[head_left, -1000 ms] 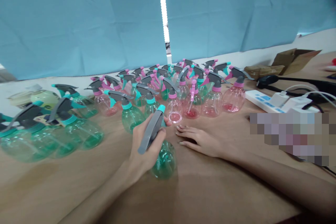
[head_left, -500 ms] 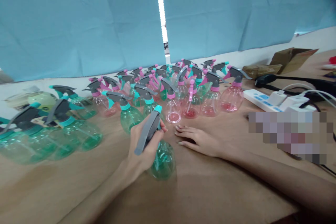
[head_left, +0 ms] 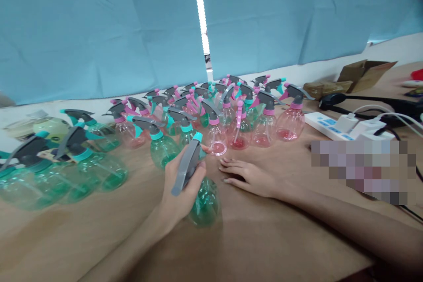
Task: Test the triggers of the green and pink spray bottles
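My left hand (head_left: pixel 181 187) is wrapped round the neck of a green spray bottle (head_left: pixel 205 202) with a grey trigger head (head_left: pixel 186 165) and teal nozzle; the bottle stands on the brown table (head_left: pixel 264 238) near the front middle. My right hand (head_left: pixel 247 175) lies flat on the table just right of it, fingers stretched out toward the bottle and holding nothing. Behind both hands stand several pink spray bottles (head_left: pixel 291 121) and several green ones (head_left: pixel 163 147).
More green spray bottles (head_left: pixel 95 167) crowd the left side of the table. At the right lie a white power strip (head_left: pixel 333 124) with plugs and cables, a black device (head_left: pixel 333 100) and an open cardboard box (head_left: pixel 363 72). A blue curtain (head_left: pixel 99 31) hangs behind.
The grey trigger head in my left hand has tilted slightly and my thumb has shifted near the nozzle. My right hand stays flat in the same place.
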{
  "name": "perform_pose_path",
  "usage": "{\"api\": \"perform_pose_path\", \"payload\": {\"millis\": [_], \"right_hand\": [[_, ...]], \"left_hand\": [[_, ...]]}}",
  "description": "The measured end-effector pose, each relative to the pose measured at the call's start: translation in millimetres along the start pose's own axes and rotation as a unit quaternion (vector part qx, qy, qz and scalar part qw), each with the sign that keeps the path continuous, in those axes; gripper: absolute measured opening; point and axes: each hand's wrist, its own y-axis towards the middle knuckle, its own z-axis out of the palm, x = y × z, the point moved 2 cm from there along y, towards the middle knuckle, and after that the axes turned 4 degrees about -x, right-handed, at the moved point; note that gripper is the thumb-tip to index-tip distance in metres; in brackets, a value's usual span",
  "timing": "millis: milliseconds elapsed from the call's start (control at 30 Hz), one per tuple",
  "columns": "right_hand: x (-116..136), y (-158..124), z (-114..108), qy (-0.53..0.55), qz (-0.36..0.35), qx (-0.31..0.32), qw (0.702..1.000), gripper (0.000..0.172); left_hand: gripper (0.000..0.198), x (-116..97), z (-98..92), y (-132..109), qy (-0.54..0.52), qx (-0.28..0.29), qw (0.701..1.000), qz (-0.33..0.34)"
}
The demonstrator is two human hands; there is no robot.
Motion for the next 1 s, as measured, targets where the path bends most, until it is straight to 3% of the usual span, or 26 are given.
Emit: {"api": "perform_pose_path", "payload": {"millis": [1000], "right_hand": [[-0.1,-0.1,0.4,0.005,-0.004,-0.002,1.000,0.045]], "left_hand": [[0.020,4.2,1.8,-1.2,-0.051,-0.001,0.999,-0.014]]}}
